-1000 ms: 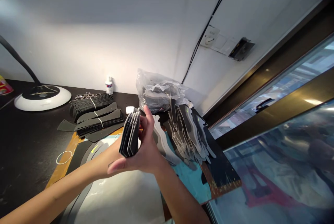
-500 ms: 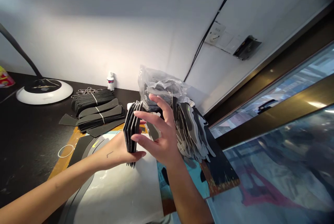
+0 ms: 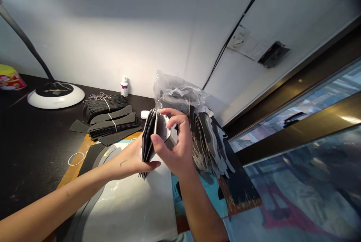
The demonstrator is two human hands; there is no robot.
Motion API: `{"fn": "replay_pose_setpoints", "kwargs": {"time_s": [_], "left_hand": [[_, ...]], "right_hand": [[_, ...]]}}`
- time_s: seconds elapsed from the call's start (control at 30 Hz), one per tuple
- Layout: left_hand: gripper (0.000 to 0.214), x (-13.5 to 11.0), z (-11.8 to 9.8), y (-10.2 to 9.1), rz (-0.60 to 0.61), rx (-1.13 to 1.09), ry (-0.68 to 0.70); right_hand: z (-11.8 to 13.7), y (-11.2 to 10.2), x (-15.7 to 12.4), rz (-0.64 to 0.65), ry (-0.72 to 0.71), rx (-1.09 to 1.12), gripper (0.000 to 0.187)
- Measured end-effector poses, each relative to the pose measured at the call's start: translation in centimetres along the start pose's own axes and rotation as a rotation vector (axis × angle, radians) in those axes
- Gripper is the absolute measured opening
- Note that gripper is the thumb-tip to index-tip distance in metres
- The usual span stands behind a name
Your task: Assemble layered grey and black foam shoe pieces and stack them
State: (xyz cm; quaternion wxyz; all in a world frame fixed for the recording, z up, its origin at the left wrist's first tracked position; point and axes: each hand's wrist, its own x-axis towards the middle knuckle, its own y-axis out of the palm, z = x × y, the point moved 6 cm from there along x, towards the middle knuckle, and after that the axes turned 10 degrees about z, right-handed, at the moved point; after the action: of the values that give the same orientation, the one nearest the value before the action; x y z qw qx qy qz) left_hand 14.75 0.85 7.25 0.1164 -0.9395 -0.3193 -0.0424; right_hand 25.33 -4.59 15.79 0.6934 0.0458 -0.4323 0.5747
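Observation:
My left hand (image 3: 137, 161) is wrapped round a small stack of dark, flat cut pieces (image 3: 147, 136), held upright on edge above the table. My right hand (image 3: 176, 142) reaches in from the right. Its thumb presses on the stack's near edge while the forefinger rests at the top. Between them one grey-white piece (image 3: 163, 124) with small dots along its edge stands fanned apart from the rest. Under both hands lies a white sheet (image 3: 129, 208), beside curved grey pieces with a yellow-green mark (image 3: 106, 153).
Banded bundles of black strips (image 3: 113, 125) lie at left behind a white rubber band (image 3: 76, 158). A lamp base (image 3: 56, 101), a small white bottle (image 3: 124, 87) and a clear plastic bag (image 3: 180, 88) stand along the wall. Layered grey shoe-shaped pieces (image 3: 208, 140) spread at right.
My right hand has closed from spread fingers onto the stack. The stack has fanned, with a grey-white piece parted from the others. The view has shifted slightly.

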Motion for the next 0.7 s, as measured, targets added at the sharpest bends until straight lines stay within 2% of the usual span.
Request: {"fn": "replay_pose_setpoints", "kwargs": {"time_s": [0.07, 0.2, 0.27, 0.33, 0.47, 0.7], "left_hand": [[0.031, 0.1, -0.1, -0.1, -0.025, -0.013, 0.011], [0.026, 0.3, -0.1, -0.2, 0.026, -0.036, 0.037], [0.029, 0.4, 0.1, -0.2, 0.057, -0.021, 0.008], [0.033, 0.4, 0.1, -0.3, 0.066, -0.009, -0.012], [0.026, 0.4, -0.4, -0.2, 0.079, 0.0, -0.016], [0.026, 0.5, -0.7, -0.6, 0.089, 0.003, -0.008]], "right_hand": [[0.1, 0.0, 0.0, 0.015, -0.037, 0.0, 0.015], [0.2, 0.3, -0.1, 0.09, -0.06, -0.102, 0.022], [0.0, 0.5, -0.1, 0.091, -0.021, -0.153, 0.019], [-0.2, 0.7, 0.0, 0.064, 0.019, -0.177, 0.026], [-0.3, 1.0, 0.2, 0.054, 0.019, -0.153, 0.028], [-0.8, 1.2, 0.0, 0.139, 0.017, -0.08, 0.029]]}}
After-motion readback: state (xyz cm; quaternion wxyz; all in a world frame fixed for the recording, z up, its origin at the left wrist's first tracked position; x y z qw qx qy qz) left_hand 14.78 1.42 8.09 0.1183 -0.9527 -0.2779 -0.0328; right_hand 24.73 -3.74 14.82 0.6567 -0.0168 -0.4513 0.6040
